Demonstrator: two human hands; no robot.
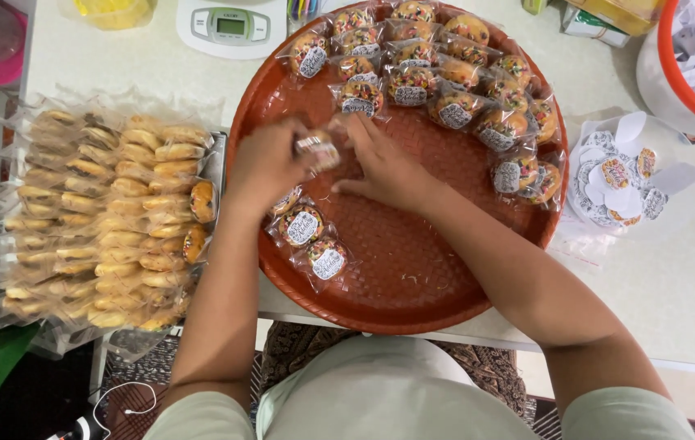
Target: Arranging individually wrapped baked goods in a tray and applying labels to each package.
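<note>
Both hands, left [264, 163] and right [384, 163], pinch one wrapped cookie [318, 150] with curled fingers over the red tray [396, 269]; more packs [315, 236] lie beside.

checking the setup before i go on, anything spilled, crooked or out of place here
Mostly tidy. Small crumbs lie loose on the bare middle of the round red tray, and the sticker sheets to its right sit in a loose, fanned heap. Nothing looks damaged.
</note>
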